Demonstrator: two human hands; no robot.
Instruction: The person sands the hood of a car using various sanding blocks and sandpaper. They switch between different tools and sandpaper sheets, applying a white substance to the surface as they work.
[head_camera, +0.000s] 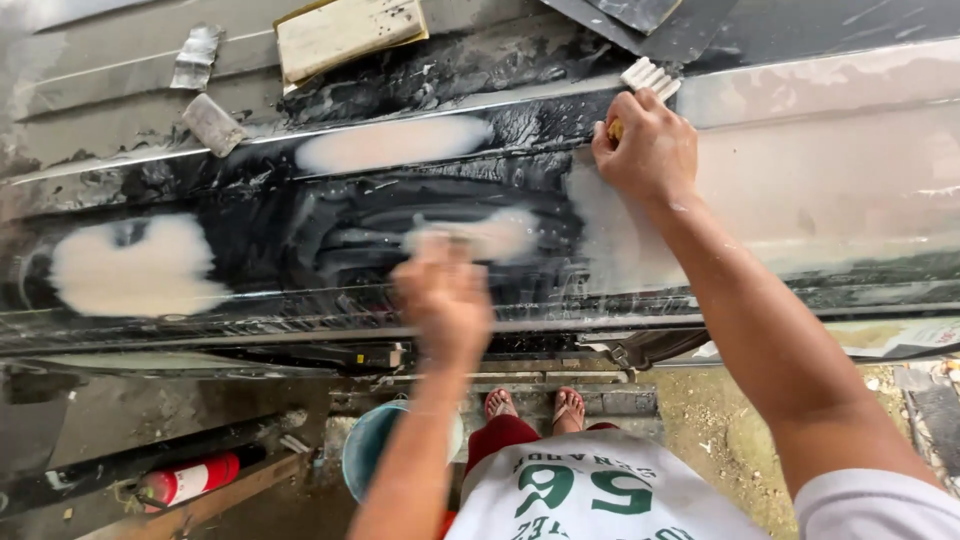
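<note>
Panel (330, 250), centre frame: black, wet, patched with pale filler; left hand (443, 300) blurred, fingers curled on it, grip unclear; right hand (645, 150) closed around white block (648, 77).

a wet, glossy black body panel (330, 240) carries matt, cream-coloured patches of filler (135, 268), smooth and dull against the shine. at the upper centre of the frame a white ribbed block (648, 76), plastic or foam by its look, shows in the right hand (645, 150). lower left, a glossy red metal cylinder (195, 478) lies by rough, dusty concrete (720, 430).
</note>
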